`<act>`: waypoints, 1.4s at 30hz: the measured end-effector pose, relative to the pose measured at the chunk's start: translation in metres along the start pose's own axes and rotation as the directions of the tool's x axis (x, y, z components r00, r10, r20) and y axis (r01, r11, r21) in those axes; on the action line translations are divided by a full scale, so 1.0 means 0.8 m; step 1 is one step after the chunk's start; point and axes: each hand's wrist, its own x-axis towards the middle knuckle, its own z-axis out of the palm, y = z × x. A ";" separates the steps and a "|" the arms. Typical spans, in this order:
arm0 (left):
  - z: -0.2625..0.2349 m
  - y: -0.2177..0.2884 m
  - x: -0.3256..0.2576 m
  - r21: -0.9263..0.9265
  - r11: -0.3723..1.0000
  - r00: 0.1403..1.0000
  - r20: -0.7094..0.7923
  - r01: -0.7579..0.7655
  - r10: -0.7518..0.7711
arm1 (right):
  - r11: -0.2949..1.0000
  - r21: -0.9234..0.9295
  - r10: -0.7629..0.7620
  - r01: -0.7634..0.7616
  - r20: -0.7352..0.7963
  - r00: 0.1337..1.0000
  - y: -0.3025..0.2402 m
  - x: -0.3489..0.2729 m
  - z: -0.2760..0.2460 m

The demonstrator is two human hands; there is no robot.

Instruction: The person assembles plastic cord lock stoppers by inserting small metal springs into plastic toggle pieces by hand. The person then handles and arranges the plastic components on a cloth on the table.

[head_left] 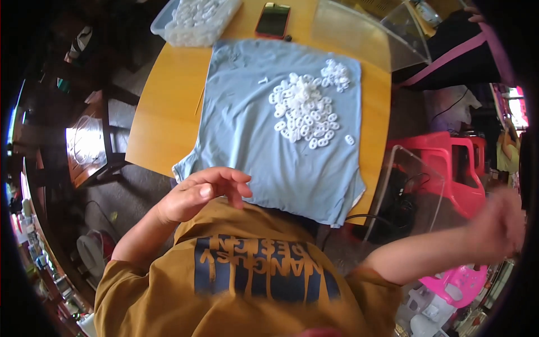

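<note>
A heap of small white oval plastic pieces with holes [306,115] lies on a light blue cloth [241,123] spread over the table. A smaller cluster of white pieces [336,75] sits just beyond it to the right, and a single oval piece [349,140] lies apart near the cloth's right side. My left hand [208,191] hovers over the cloth's near left edge, fingers loosely bent and apart, with nothing in it. Far out to the right, off the table, my right hand [501,222] is raised and smeared by motion; its fingers cannot be made out.
A translucent tub [191,42] full of white pieces stands at the table's far left. Near the far edge lies a phone [273,21], with a clear plastic box [353,31] to its right. Red plastic chairs [449,160] stand right of the table [160,112]. Another person's arm [477,16] shows far right.
</note>
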 end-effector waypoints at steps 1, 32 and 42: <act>-0.001 -0.003 0.001 0.013 1.000 1.000 -0.022 0.016 -0.016 | 0.985 -0.128 0.093 -0.118 -0.184 0.978 0.017 -0.017 -0.023; 0.054 -0.038 0.286 0.867 -0.218 0.828 0.494 -0.448 0.266 | 0.360 -0.716 -0.168 -0.598 -0.680 0.713 0.226 -0.220 -0.132; 0.044 0.013 0.157 -0.193 0.976 0.974 -0.184 0.096 -0.132 | 0.381 -0.770 0.061 -0.512 -0.532 0.845 0.236 -0.175 -0.076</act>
